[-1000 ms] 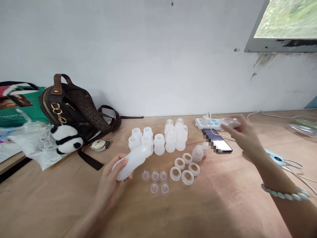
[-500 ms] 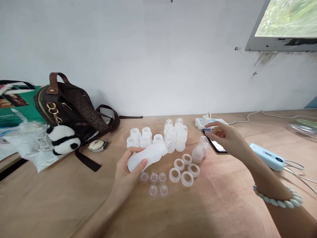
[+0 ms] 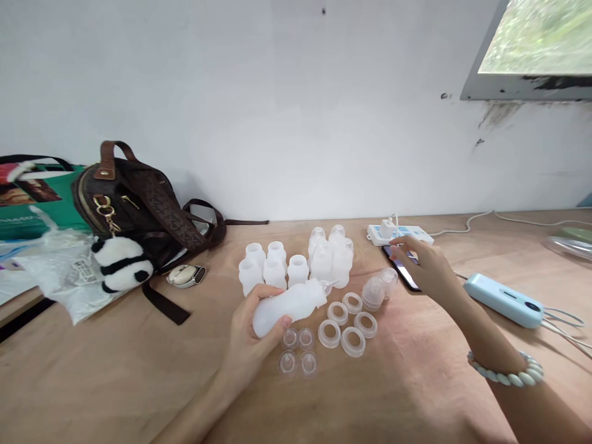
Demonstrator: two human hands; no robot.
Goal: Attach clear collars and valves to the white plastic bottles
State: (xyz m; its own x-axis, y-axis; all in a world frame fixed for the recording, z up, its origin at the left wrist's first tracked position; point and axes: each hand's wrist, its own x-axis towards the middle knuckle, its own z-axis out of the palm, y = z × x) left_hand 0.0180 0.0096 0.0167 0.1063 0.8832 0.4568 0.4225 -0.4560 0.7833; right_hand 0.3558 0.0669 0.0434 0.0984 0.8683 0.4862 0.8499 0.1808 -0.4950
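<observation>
My left hand [image 3: 253,333] is wrapped round a white plastic bottle [image 3: 296,303], held on its side just above the wooden table [image 3: 139,370] with its neck pointing right. My right hand [image 3: 425,266] reaches over a black phone [image 3: 401,269], fingers bent, close to two clear domed caps [image 3: 379,287]. Under the bottle lie several clear teats [image 3: 296,351] and several white screw rings [image 3: 348,322]. Behind them stand several open white bottles [image 3: 271,266] and a cluster of capped bottles [image 3: 332,256].
A brown handbag [image 3: 139,203] with a panda toy [image 3: 121,264] sits at the back left beside plastic bags [image 3: 55,265]. A small beige device [image 3: 185,275] lies near it. A white power strip [image 3: 400,233] and a light-blue device [image 3: 503,300] with cables lie right.
My left hand carried the bottle to the right, over the teats. My right hand came down from the power strip toward the phone and the domed caps.
</observation>
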